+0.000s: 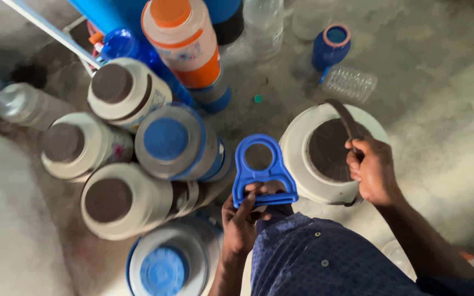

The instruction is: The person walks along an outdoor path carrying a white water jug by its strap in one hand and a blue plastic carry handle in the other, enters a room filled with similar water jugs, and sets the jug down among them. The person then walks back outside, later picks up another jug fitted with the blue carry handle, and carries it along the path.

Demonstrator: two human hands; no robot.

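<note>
Gripping blue handle [263,172] and seemingly jug strap [346,118].

We grip a blue plastic handle [263,171] in our left hand [242,219]; our right hand [373,171] grasps a white jug's [297,151] dark strap [345,118].

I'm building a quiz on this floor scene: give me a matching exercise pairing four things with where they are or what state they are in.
Things:
1. blue plastic ring-shaped handle
2. dark curved strap
3. small green cap
4. clear plastic bottle

States:
A. lying loose on the concrete floor
B. held by the left hand
C. on its side beside a small blue jar
D. gripped by the right hand over a white jug

Pairs: 1-B, 2-D, 3-A, 4-C
</note>
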